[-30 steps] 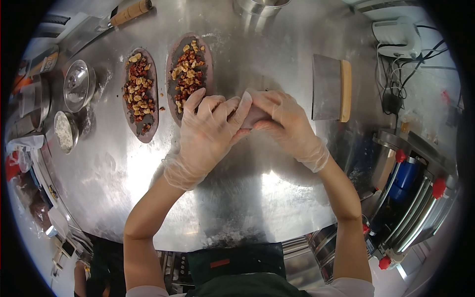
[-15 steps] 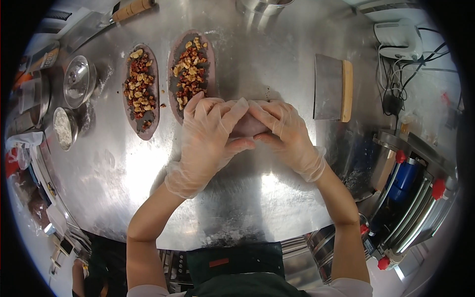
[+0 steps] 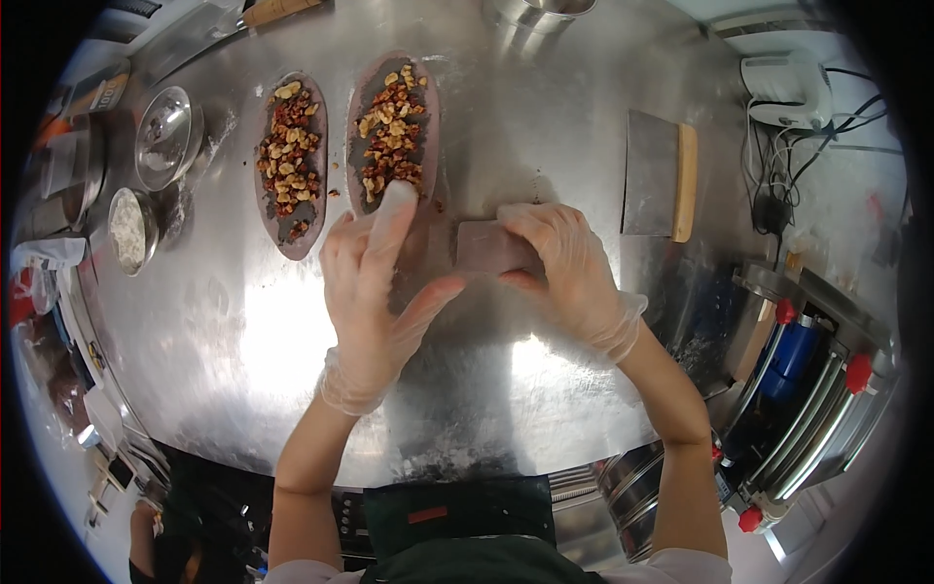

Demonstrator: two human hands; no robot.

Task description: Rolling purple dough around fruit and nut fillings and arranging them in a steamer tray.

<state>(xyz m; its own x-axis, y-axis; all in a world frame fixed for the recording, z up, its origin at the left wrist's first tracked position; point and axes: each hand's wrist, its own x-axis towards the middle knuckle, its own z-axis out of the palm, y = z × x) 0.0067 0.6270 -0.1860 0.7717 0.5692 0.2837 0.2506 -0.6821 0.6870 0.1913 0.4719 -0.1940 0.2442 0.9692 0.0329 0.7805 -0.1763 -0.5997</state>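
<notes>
Both my hands wear clear plastic gloves. My right hand [image 3: 569,258] grips the right end of a pale purple piece of dough [image 3: 482,246], thumb below and fingers on top. My left hand [image 3: 375,277] is open, thumb spread wide, apart from that piece. Its index finger reaches to the near end of a long oval of purple dough [image 3: 434,107], spread with a dark layer and topped with walnuts and reddish-brown bits [image 3: 391,131]. Farther left lies a second such dough oval [image 3: 263,185], topped the same way.
A wooden-handled scraper [image 3: 657,180] lies at right, a large knife [image 3: 209,39] at far left. A clear bowl [image 3: 167,141] and a bowl of white flour [image 3: 129,231] stand left. A metal container [image 3: 540,15] stands at the back. Machinery with red knobs [image 3: 857,374] borders the steel table [image 3: 418,438].
My left hand has let go of the dough piece, moved left and opened out. The right hand stays on it, and more of the piece shows.
</notes>
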